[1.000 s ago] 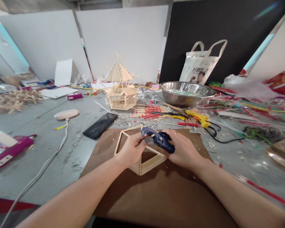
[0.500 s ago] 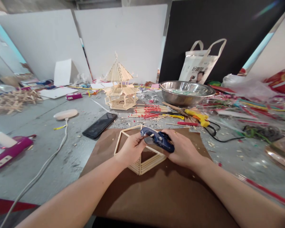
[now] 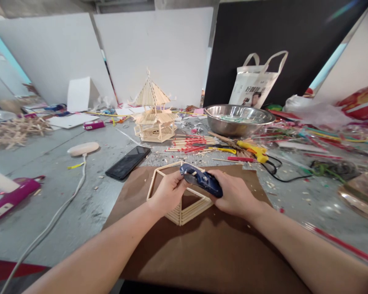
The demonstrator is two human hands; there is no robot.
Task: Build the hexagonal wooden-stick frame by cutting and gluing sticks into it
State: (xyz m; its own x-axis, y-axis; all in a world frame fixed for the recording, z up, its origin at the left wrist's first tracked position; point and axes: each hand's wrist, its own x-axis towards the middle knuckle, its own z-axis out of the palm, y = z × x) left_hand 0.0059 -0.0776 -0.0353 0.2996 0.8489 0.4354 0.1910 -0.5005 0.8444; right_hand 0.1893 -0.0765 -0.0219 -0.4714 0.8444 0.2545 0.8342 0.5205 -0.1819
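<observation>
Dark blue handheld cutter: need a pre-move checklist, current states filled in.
1. Dark blue handheld cutter gripped by the right hand: ok.
2. Left hand fingertips well away from the cutter's head: not ok, they are right beside it.
3. What the left fingertips pinch: cannot tell, hidden.
4. Pale wooden-stick polygonal frame resting on the brown paper sheet: ok.
5. Cutter clear of the frame: cannot tell, they overlap in view.
6. Black cord of the yellow-handled tool off the sheet: ok.
</observation>
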